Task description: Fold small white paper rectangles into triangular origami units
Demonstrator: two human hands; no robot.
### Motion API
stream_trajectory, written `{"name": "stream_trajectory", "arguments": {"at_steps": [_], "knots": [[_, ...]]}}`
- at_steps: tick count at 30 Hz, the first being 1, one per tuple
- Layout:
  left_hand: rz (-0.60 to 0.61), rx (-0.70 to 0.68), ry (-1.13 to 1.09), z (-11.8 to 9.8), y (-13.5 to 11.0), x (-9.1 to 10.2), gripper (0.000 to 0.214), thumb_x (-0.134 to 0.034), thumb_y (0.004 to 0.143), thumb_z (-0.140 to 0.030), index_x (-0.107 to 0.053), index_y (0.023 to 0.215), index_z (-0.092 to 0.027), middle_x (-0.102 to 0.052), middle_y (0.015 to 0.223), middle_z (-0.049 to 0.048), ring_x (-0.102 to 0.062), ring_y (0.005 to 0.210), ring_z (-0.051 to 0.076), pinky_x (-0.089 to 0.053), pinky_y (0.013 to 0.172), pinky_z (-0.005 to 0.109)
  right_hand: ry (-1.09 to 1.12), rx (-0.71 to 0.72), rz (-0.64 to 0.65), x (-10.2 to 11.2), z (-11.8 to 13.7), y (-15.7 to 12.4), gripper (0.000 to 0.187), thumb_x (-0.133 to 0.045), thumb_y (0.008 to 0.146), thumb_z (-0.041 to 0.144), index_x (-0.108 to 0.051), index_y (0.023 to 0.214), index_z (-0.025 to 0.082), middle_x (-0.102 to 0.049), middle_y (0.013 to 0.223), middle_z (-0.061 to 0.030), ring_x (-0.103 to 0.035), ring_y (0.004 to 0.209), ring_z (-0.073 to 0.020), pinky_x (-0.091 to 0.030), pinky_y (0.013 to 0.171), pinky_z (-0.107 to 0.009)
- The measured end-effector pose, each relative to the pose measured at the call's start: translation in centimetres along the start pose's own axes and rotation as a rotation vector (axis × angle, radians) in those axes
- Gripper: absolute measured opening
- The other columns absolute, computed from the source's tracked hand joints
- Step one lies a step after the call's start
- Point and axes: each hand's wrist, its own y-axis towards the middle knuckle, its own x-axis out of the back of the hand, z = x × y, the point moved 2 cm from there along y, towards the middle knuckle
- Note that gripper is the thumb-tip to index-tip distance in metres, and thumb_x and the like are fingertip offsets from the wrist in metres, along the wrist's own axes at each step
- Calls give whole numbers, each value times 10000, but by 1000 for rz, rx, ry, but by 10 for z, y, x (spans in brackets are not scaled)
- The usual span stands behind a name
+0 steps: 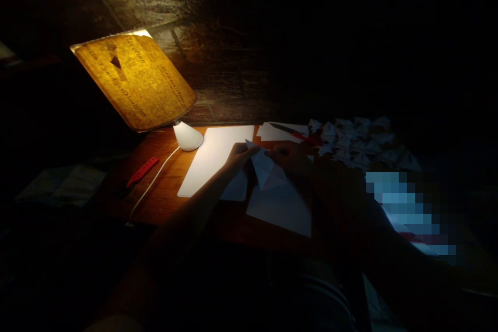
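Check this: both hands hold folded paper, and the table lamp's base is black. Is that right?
Not quite: in the head view the table lamp's base is white, not black. The left hand and right hand do hold folded paper.

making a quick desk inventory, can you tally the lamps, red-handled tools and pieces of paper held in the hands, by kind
Lamps: 1
Red-handled tools: 2
Folded paper held in the hands: 1
Total: 4
Loose sheets and the folded pieces at right are left out: too dark and overlapped to count.
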Motion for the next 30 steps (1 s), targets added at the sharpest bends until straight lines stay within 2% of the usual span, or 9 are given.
{"name": "stream_trajectory", "arguments": {"at_steps": [5,11,14,16,18,21,24,26,30], "knots": [[-24,-19,32,0,0,1,485,-926,627,-539,-653,588,-139,-622,569,10,-546,520,109,-376,505,235,-10,15,12,1,-1,2,582,-676,857,703,-472,591,226,-409,584,52,-362,556,-111,-273,550,-289],[-40,-46,14,1,2,-1,588,-904,641,-656,-596,607,-157,-558,555,-21,-520,517,99,-366,498,234,1,-21,31,2,1,1,583,-680,849,718,-487,606,224,-464,583,41,-411,555,-117,-315,549,-289],[-41,-57,6,0,2,0,640,-883,633,-718,-551,589,-173,-487,522,-46,-446,484,78,-314,474,228,55,-47,-36,-1,4,-5,491,-792,788,662,-588,780,216,-564,657,30,-491,593,-135,-366,555,-281],[-41,-63,30,-2,2,0,660,-885,616,-732,-529,576,-178,-464,516,-50,-415,478,71,-284,465,230,39,-14,-94,-3,7,-8,510,-885,718,596,-624,949,224,-616,725,27,-530,630,-148,-398,572,-280],[-38,-61,30,-2,2,-1,681,-884,601,-752,-514,573,-182,-459,518,-50,-414,478,73,-282,463,233,-28,41,-101,-4,11,-9,532,-921,698,542,-635,1023,233,-640,759,19,-546,651,-157,-408,589,-285],[-46,-31,-47,1,3,-1,712,-829,628,-823,-500,591,-192,-442,513,-51,-418,462,78,-300,453,238,-147,78,-68,-4,14,-8,381,-876,782,483,-676,982,228,-667,761,-11,-562,669,-173,-408,619,-302],[-32,12,-145,5,4,-1,721,-747,678,-885,-554,654,-191,-484,534,-34,-462,470,93,-346,462,244,-196,76,-96,-2,14,-6,223,-766,891,425,-716,962,220,-719,813,-46,-609,726,-197,-414,659,-315],[-8,12,-174,6,4,-1,705,-788,653,-860,-625,744,-180,-549,580,-24,-512,504,104,-388,485,241,-185,71,-114,0,14,-6,201,-682,944,406,-732,974,214,-744,862,-58,-636,773,-209,-416,678,-318],[23,-53,-132,3,4,-1,599,-959,582,-609,-706,900,-168,-678,721,-11,-624,642,129,-480,591,233,-163,70,-168,2,14,-6,219,-599,963,372,-704,866,206,-715,793,-42,-610,746,-200,-409,683,-321]]}}
